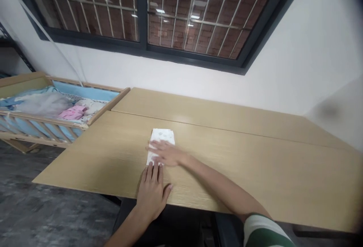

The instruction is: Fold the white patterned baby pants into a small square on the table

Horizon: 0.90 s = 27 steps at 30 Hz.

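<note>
A small white folded cloth (162, 136) lies flat on the light wooden table (255, 164), near its front left part. My right hand (166, 153) rests flat on the cloth's near half, fingers stretched out to the left and a little blurred. My left hand (152, 192) lies flat on the table just in front of the cloth, fingers together and pointing at its near edge, fingertips touching or almost touching it. Neither hand grips anything.
A wooden baby cot (53, 126) with blue lining, a pink garment (74, 112) and pale cloths stands left of the table. A white wall and a barred window (147, 13) lie behind. Dark floor (42, 209) shows at the lower left.
</note>
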{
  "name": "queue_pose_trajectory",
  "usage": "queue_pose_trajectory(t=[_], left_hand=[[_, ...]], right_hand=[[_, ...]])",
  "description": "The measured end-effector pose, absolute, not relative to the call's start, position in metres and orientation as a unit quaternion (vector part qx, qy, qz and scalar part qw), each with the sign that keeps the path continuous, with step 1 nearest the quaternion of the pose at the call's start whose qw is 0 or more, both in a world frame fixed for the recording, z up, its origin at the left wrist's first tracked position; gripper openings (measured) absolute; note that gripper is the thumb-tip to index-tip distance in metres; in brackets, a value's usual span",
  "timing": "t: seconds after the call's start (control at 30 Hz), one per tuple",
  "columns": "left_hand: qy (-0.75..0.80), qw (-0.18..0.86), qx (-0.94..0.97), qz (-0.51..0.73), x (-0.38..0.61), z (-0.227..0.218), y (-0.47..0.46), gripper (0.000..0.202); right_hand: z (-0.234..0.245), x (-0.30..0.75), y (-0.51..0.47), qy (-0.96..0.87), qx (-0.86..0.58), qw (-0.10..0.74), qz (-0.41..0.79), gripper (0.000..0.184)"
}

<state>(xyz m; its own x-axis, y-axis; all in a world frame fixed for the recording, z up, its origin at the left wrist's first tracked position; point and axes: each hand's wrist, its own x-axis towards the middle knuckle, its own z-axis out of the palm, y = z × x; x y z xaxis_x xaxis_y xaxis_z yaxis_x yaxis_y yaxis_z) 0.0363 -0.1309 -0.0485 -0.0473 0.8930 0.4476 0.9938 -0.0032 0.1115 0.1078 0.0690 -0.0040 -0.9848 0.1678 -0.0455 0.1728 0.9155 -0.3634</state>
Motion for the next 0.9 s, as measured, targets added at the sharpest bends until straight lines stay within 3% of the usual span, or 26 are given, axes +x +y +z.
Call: queue_pose_trajectory(t=[0.23,0.5,0.63,0.83,0.9], left_hand=[[-0.692,0.142,-0.679,-0.202,0.035,-0.050,-0.131,0.060],[-0.626,0.055,-0.741,-0.236,-0.020,-0.044,-0.117,0.034],[-0.582,0.041,-0.776,-0.241,-0.063,-0.042,-0.100,0.030],[-0.556,0.027,-0.800,-0.222,-0.070,-0.037,-0.086,0.033],[-0.576,-0.042,-0.778,-0.247,-0.065,-0.028,-0.091,0.031]], right_hand=[[-0.014,0.099,0.147,0.966,0.236,-0.011,-0.102,0.069],[-0.001,0.136,0.095,0.958,0.227,-0.141,-0.103,0.061],[0.006,0.164,0.069,0.959,0.211,-0.083,-0.171,0.062],[0.013,0.190,0.042,0.949,0.222,-0.014,-0.221,0.103],[0.013,0.195,0.032,0.950,0.215,-0.022,-0.225,0.096]])
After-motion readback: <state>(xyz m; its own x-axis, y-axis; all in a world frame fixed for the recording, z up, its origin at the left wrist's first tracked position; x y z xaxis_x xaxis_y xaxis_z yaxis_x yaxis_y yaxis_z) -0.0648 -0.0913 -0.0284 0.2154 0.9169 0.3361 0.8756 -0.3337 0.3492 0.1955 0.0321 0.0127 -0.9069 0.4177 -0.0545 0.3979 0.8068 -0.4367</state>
